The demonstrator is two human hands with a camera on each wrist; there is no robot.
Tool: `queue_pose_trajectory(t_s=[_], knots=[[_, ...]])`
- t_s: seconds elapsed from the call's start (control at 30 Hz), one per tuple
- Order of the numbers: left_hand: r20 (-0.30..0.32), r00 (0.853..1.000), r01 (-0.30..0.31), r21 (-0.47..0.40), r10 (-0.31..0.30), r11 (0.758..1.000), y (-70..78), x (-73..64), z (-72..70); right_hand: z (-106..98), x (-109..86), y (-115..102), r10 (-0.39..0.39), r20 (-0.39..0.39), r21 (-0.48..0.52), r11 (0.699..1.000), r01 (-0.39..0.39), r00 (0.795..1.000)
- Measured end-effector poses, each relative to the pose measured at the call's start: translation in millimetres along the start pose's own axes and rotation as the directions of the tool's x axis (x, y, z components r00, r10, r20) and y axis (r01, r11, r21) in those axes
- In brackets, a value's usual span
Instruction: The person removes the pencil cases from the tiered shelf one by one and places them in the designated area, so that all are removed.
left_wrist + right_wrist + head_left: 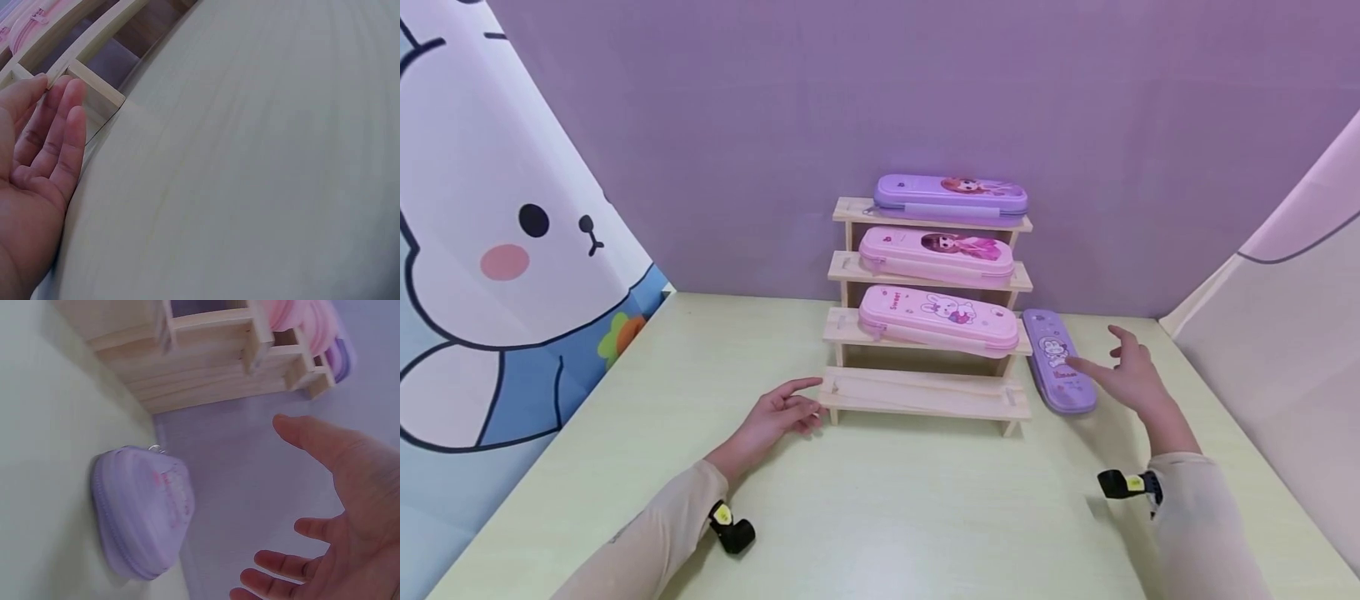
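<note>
A stepped wooden rack [925,396] stands on the table, its lowest step bare. My left hand [778,414] is at the left end of that step, pinching the board's end [94,87] between thumb and fingers. My right hand [1123,375] hovers beside a purple pencil case [1060,362] lying flat to the right of the rack. Its fingers are spread and hold nothing; in the right wrist view a gap shows between hand [337,506] and case [144,512].
On the upper steps lie a pink rabbit pencil case [936,318], a pink case with a doll print [936,252] and a purple doll-print case [951,197]. Behind rises a purple backdrop [737,125]. A rabbit-print cloth [512,333] hangs at the left.
</note>
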State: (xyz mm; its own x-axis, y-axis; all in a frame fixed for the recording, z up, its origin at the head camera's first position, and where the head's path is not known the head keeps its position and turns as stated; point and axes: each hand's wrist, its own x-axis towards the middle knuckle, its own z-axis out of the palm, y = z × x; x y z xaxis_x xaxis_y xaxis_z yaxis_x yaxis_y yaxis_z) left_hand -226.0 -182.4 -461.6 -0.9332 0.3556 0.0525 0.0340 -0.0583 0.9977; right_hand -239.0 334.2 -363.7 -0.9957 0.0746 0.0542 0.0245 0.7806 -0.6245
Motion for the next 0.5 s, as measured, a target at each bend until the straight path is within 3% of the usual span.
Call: queue_pose_trajectory(t_s=[0.5], knots=[[-0.005,1.0,0.0,-0.007,0.0,1.0,-0.2,0.9,1.2,-6,-5.8,-29,-0.093,-0.098,0.148,0.983,0.106,0.991]])
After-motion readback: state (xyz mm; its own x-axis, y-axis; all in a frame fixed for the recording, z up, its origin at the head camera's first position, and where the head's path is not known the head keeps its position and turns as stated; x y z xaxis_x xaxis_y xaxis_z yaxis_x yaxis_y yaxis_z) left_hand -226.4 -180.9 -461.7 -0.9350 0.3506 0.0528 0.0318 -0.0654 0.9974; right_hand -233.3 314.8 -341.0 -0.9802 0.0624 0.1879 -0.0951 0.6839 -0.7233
